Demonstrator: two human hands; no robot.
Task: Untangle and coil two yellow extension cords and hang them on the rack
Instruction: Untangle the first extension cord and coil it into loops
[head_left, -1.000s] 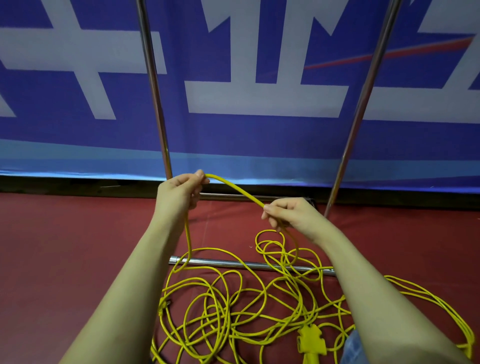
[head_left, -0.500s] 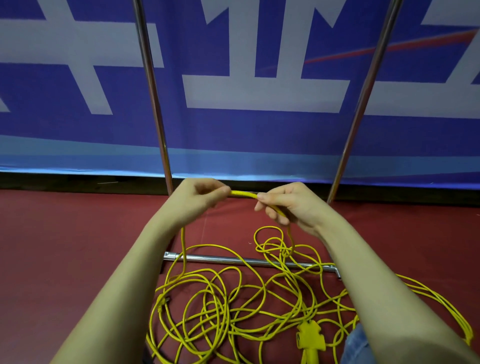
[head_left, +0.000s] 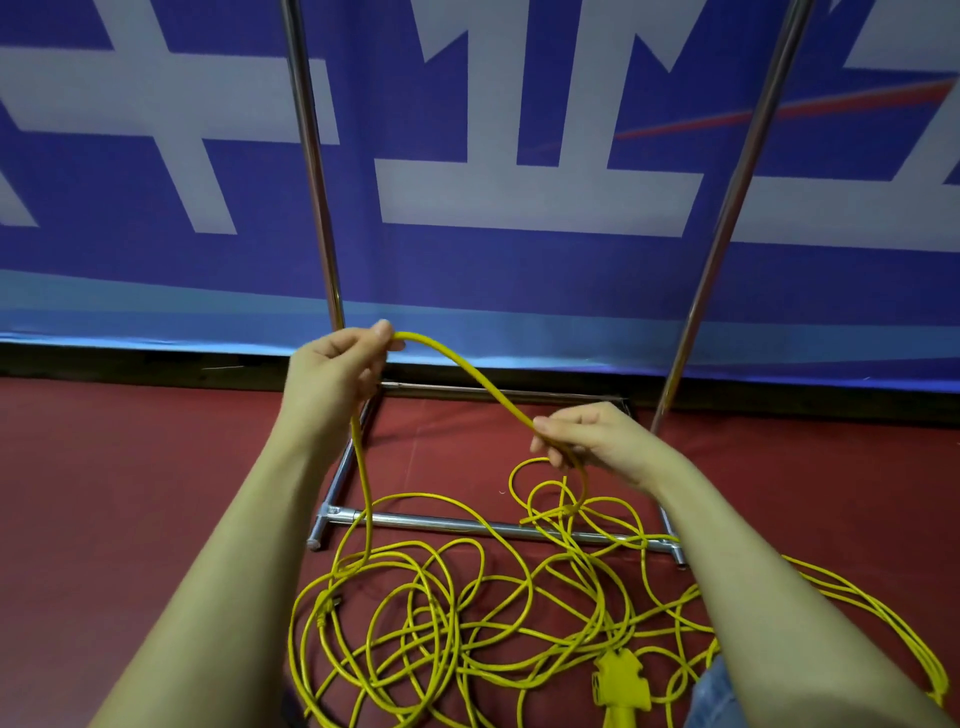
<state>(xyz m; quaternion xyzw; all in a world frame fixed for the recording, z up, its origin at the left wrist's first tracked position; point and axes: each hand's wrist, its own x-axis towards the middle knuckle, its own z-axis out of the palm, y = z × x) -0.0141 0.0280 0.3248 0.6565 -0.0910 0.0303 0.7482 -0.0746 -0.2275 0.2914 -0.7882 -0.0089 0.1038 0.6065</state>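
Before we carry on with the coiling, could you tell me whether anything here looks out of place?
Yes: the yellow cords lie in one tangled heap on the red floor, with loops draped over the rack's base bar. Both hands hold one strand.

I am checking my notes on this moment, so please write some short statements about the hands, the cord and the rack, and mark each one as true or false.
1. Both hands hold the same raised stretch of yellow cord. True.
2. The left hand is lower than the right hand. False: the left hand is the higher one.
3. A coiled cord already hangs on the rack. False: no cord hangs on the visible uprights; the tangled pile lies on the red floor.
4. A yellow multi-outlet socket end lies in the pile near the bottom edge. True.
5. The cord crosses the rack's base bar. True.
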